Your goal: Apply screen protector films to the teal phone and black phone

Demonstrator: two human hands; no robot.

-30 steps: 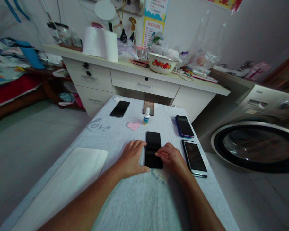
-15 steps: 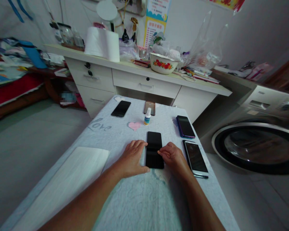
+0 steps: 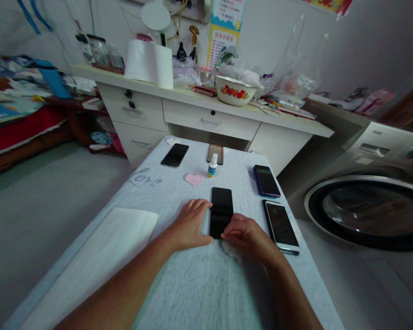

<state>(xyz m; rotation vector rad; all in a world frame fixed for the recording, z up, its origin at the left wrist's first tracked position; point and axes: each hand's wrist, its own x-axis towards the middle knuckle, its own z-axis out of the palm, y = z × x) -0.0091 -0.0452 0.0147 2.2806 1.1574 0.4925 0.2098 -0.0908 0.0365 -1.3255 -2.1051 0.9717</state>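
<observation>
A black smartphone lies screen up on the table in front of me. My left hand curves along its left side, thumb apart from the fingers, with fingertips at the left edge and the thumb by the lower left corner. Over the lower right part of the screen is my right hand, its fingers pinched together near the bottom edge. Whatever that pinch may hold is too small to make out. Beyond the phone stands a small white spray bottle with a blue and yellow label.
At the right edge lie a white-framed phone and a dark purple-edged phone. Farther back are another black phone and a brownish phone case. A white sheet lies left. A washing machine stands to the right.
My right hand has slid down the phone from the middle of its right edge to near its bottom edge, still pinched. My left hand stays at the left side.
</observation>
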